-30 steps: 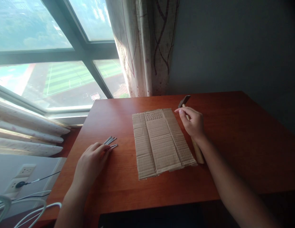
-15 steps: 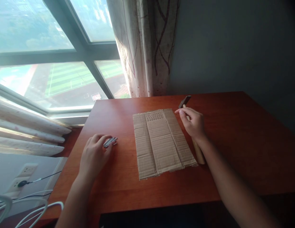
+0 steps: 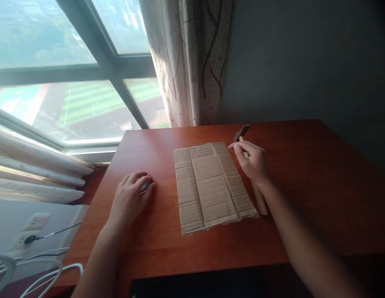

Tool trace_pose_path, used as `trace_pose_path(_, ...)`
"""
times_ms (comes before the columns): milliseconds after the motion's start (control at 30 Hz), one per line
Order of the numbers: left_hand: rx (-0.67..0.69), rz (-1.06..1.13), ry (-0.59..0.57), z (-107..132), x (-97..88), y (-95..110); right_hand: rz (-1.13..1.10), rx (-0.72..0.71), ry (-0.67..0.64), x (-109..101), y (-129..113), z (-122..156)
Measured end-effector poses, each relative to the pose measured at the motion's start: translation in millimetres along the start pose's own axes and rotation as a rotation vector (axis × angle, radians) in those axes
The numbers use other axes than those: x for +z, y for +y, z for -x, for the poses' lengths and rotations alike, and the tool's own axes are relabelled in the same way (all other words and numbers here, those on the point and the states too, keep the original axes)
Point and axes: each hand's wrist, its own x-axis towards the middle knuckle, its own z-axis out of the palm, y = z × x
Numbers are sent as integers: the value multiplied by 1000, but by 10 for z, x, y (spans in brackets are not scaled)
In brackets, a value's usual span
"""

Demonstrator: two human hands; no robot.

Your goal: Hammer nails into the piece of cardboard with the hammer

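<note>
Over a small pile of shiny nails (image 3: 145, 187) on the left of the table, my left hand (image 3: 132, 194) is held palm down. Its fingers curve over them, and the thumb stands apart from the forefinger with the nails showing in between; the other fingertips are hidden. My right hand (image 3: 252, 161) is closed over the wooden handle of a hammer (image 3: 259, 196), just below its dark metal head. The hammer lies along the right edge of a flat cardboard piece (image 3: 207, 186). Rows of small dark holes or dots (image 3: 202, 153) mark the cardboard's far end.
Both hands are above a reddish-brown wooden table (image 3: 319, 186). A window (image 3: 87, 103) and patterned curtains (image 3: 186, 62) stand behind and to the left. White cables (image 3: 56, 273) and a wall socket with a black plug (image 3: 31, 239) are at the lower left.
My left hand has moved slightly right and covers more of the nails. The right hand, hammer and cardboard stay in place.
</note>
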Motion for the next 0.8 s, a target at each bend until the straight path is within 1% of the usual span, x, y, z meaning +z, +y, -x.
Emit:
trace_pose_path(167,-43,-29,9,-26,6,7,0,3,-8,5,11,5)
trace_pose_path(367,-39,-44,2,11,1,-27,3,2,-10,12,22,14)
trace_pose_path(567,-58,-26,19,46,9,-58,3,-7,-6,-4,-1,5)
trace_pose_path(800,-92,11,-38,192,-2,-191,4,2,-12,-2,1,2)
